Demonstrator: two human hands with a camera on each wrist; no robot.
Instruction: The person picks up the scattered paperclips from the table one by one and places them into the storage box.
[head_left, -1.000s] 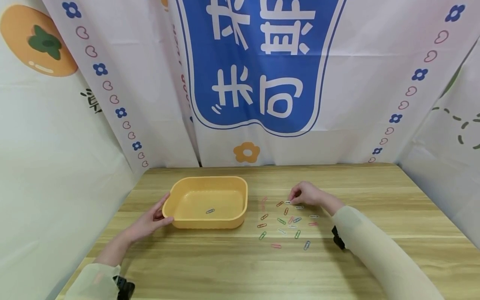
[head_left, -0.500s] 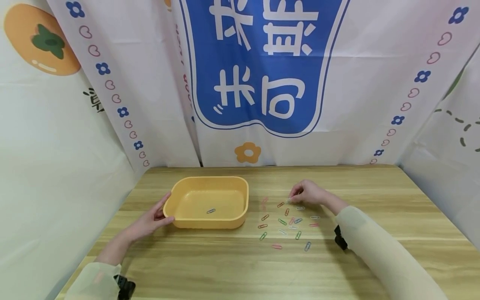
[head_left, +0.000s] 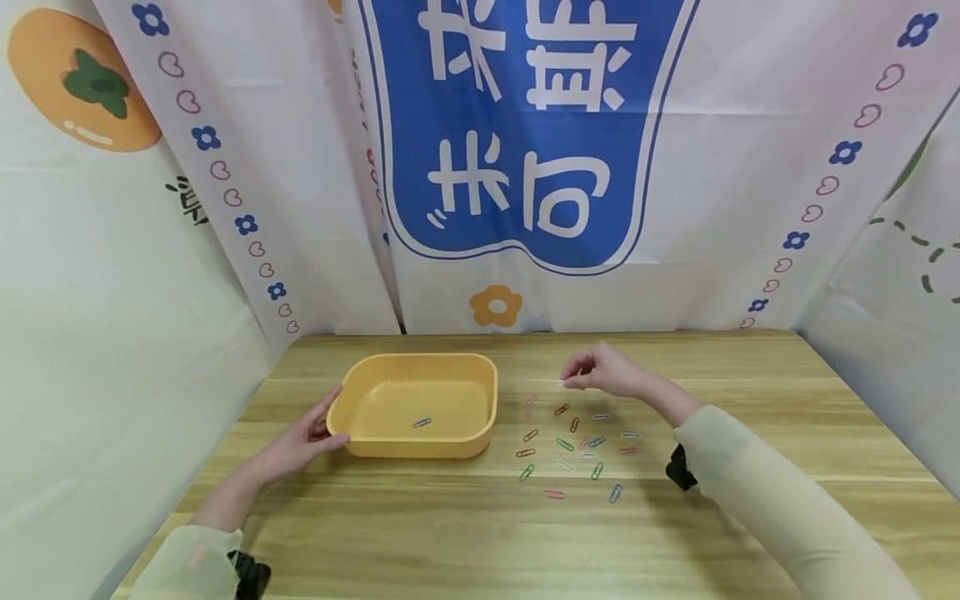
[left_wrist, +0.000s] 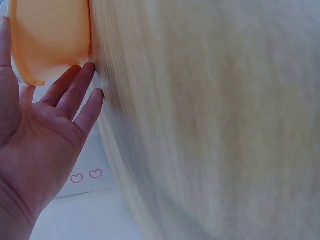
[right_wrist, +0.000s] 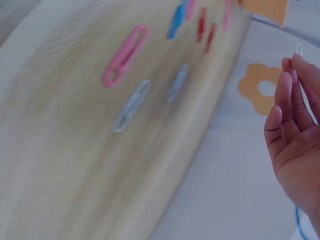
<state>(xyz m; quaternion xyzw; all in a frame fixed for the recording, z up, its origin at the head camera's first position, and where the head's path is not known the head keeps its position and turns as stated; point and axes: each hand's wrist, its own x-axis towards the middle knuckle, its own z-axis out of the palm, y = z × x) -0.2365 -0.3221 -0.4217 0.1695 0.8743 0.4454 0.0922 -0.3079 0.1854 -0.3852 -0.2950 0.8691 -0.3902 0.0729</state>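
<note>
My right hand pinches a white paper clip between thumb and fingertips, raised above the table at the back of the scattered paper clips. The other fingers are loosely bent in the right wrist view. My left hand rests against the left end of a yellow plastic tray, thumb near its front corner and the other fingers spread along the end wall. In the left wrist view these fingers look fairly straight and touch the tray. One dark-coloured paper clip lies inside the tray.
Several paper clips in pink, red, green, blue and white lie right of the tray, among them a green one and a pink one. The wooden table ends at a printed white cloth behind.
My right hand has picked the white paper clip up off the table and moved it up and slightly left, toward the tray. The left hand and tray have stayed in place.
</note>
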